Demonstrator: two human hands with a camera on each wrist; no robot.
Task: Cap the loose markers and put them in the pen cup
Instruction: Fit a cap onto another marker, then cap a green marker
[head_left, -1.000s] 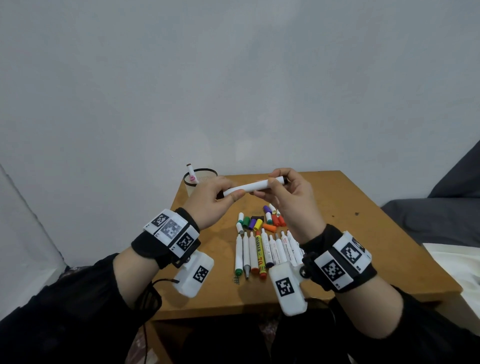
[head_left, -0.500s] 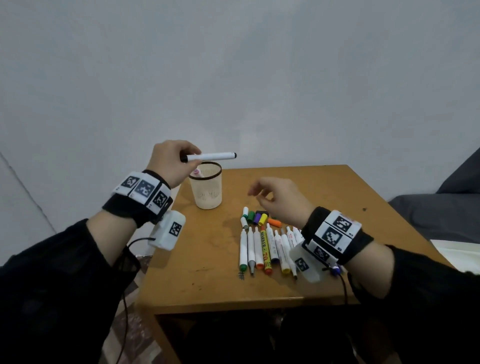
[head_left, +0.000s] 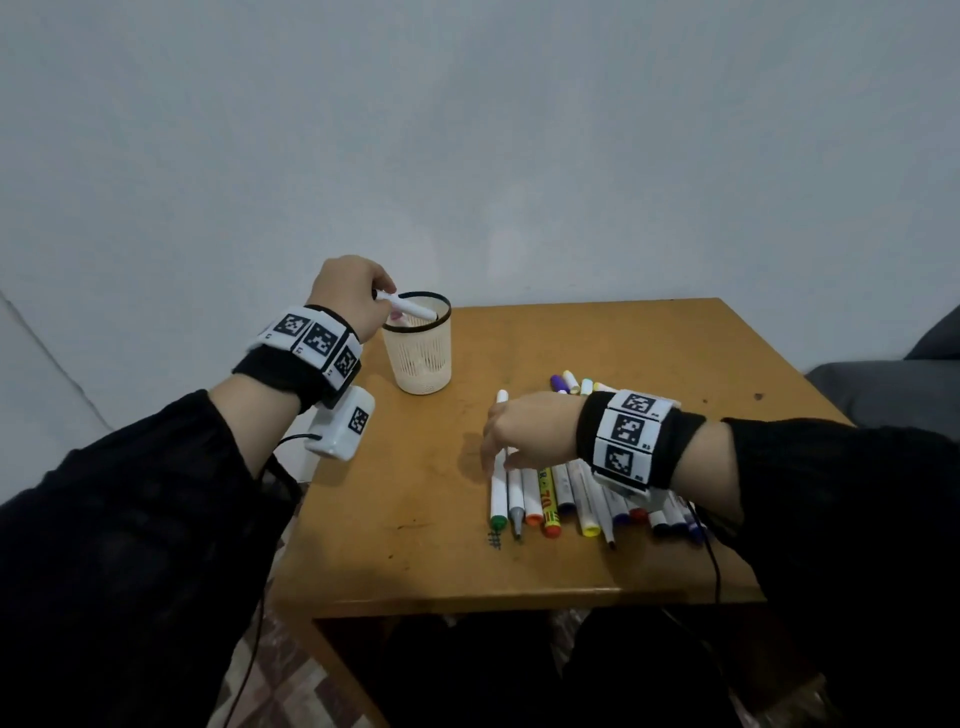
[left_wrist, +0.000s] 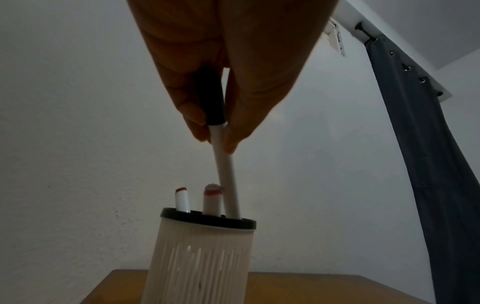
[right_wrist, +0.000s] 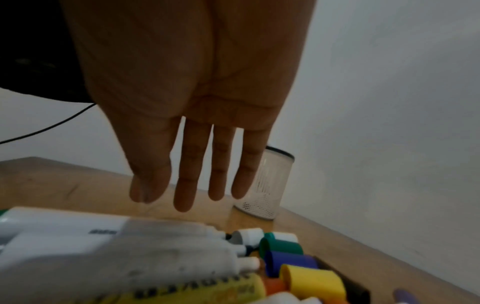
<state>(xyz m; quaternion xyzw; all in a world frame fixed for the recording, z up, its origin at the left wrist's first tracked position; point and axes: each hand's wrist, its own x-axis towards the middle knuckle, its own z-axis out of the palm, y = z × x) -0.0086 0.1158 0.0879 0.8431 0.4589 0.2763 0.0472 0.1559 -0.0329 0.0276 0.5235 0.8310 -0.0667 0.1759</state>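
Note:
My left hand (head_left: 358, 296) pinches a white marker (head_left: 408, 307) by its black-capped end, and the other end dips inside the rim of the white mesh pen cup (head_left: 418, 358). From the left wrist, the marker (left_wrist: 226, 168) slants down into the cup (left_wrist: 202, 257) beside two other markers (left_wrist: 182, 199) standing there. My right hand (head_left: 511, 434) hovers with straight fingers (right_wrist: 184, 185) over the left end of a row of uncapped markers (head_left: 563, 499) and holds nothing. Loose coloured caps (right_wrist: 285, 246) lie beyond the row.
The small wooden table (head_left: 395, 509) stands against a grey wall, its front edge close to me. A grey couch (head_left: 893, 384) is at the right. A dark curtain (left_wrist: 415, 144) hangs in the left wrist view. A cable (head_left: 709, 556) trails off the table's front.
My left hand tipped the marker from level above the cup down into its mouth. My right hand moved left and lower, from the caps to over the row's left end.

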